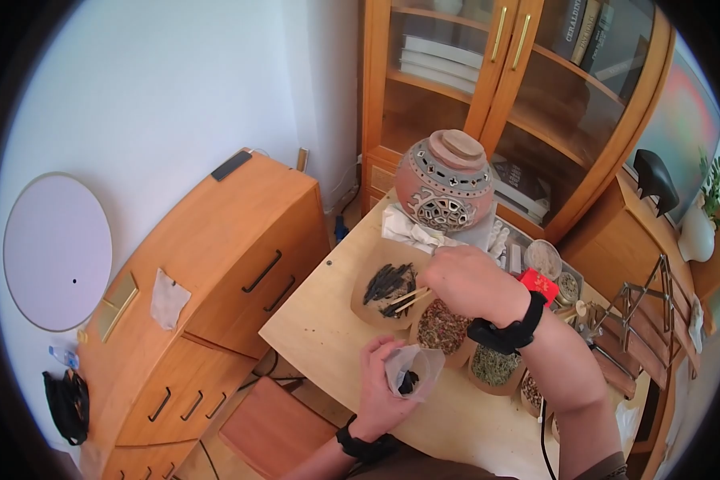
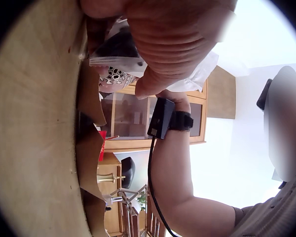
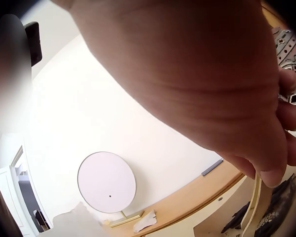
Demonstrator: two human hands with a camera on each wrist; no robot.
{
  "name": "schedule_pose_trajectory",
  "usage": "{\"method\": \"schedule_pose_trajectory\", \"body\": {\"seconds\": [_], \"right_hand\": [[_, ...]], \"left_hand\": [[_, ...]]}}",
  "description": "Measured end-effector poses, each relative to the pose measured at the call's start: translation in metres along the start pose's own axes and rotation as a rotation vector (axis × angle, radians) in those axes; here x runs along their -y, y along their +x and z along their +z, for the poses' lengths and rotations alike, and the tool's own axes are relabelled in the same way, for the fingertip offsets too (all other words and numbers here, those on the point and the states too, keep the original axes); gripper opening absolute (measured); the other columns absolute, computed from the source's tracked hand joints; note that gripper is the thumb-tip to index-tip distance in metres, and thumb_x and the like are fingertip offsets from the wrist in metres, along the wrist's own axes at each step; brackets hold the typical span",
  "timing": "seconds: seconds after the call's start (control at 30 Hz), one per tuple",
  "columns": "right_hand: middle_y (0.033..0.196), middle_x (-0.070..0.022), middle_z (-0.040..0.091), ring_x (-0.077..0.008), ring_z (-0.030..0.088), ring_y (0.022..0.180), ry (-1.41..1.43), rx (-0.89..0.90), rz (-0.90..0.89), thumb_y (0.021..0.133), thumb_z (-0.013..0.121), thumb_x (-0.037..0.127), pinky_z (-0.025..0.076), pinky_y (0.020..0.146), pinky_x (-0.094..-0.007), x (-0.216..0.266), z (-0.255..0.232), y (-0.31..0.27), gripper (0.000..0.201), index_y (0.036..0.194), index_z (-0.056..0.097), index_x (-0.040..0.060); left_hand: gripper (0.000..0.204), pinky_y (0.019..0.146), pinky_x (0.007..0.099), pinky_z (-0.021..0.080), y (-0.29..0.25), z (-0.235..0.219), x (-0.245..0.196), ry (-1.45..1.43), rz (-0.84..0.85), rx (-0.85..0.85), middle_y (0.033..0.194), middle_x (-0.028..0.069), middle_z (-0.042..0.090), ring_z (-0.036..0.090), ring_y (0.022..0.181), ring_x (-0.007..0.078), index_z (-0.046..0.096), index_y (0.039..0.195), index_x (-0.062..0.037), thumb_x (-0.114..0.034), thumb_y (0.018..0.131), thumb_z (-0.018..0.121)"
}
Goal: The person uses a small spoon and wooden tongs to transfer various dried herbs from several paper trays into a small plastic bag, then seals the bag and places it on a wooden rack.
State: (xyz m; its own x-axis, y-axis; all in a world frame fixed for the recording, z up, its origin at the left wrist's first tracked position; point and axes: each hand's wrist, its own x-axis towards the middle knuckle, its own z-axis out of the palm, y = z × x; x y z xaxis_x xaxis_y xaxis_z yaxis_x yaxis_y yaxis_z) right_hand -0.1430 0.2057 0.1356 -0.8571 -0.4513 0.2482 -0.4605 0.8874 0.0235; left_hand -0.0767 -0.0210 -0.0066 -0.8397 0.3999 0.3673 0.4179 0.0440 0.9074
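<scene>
My left hand (image 1: 380, 384) holds a clear plastic zip bag (image 1: 428, 370), its mouth spread, with a few dark pieces (image 1: 409, 382) inside. In the left wrist view the bag (image 2: 113, 62) hangs under the fingers. My right hand (image 1: 466, 280) pinches light wooden tweezers (image 1: 408, 301), whose tips reach dark, dried strips (image 1: 388, 282) in a brown paper tray (image 1: 362, 314). Up close in the right wrist view, the tweezers (image 3: 253, 210) stick out below thumb and fingers, over the dark strips (image 3: 281, 207).
Paper trays of reddish dried bits (image 1: 442, 328) and green herbs (image 1: 496, 366) line the table (image 1: 320, 328). Behind stands a patterned clay pot (image 1: 448, 180) beside white cloth (image 1: 408, 230). A red packet (image 1: 539, 286) and a folding wooden rack (image 1: 644, 328) are at right. A drawer cabinet (image 1: 216, 256) stands left.
</scene>
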Motion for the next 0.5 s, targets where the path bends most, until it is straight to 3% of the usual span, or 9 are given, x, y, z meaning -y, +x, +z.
{"method": "schedule_pose_trajectory", "body": {"seconds": [0.3,0.37,0.5], "right_hand": [[0.077,-0.0157,0.070,-0.0394,0.072,0.083,0.037,0.095,-0.042,0.075,0.070,0.008,0.056,0.072,-0.0489,-0.005,-0.004,0.013,0.003,0.075,0.068,0.0076],[0.086,-0.0162,0.074,-0.0381,0.073,0.094,-0.010,0.249,0.015,0.076,0.072,0.005,0.058,0.080,-0.0472,-0.002,-0.008,0.017,0.020,0.094,0.078,0.0068],[0.086,-0.0171,0.074,-0.0384,0.073,0.093,-0.038,0.234,0.011,0.075,0.072,0.006,0.058,0.078,-0.0473,-0.001,-0.003,0.020,0.020,0.094,0.077,0.0062]], "left_hand": [[0.082,0.111,0.0426,0.047,0.000,-0.001,0.000,-0.056,-0.016,0.001,0.143,0.0191,0.043,0.047,0.137,0.0327,0.051,0.139,-0.0080,-0.014,0.072,0.097],[0.082,0.111,0.0427,0.047,0.000,-0.001,-0.002,-0.057,-0.016,0.007,0.142,0.0188,0.043,0.046,0.138,0.0329,0.051,0.139,-0.0081,-0.014,0.072,0.097],[0.082,0.111,0.0431,0.047,0.001,-0.001,-0.001,-0.045,-0.016,0.007,0.142,0.0187,0.043,0.046,0.139,0.0335,0.050,0.139,-0.0083,-0.014,0.072,0.097]]}}
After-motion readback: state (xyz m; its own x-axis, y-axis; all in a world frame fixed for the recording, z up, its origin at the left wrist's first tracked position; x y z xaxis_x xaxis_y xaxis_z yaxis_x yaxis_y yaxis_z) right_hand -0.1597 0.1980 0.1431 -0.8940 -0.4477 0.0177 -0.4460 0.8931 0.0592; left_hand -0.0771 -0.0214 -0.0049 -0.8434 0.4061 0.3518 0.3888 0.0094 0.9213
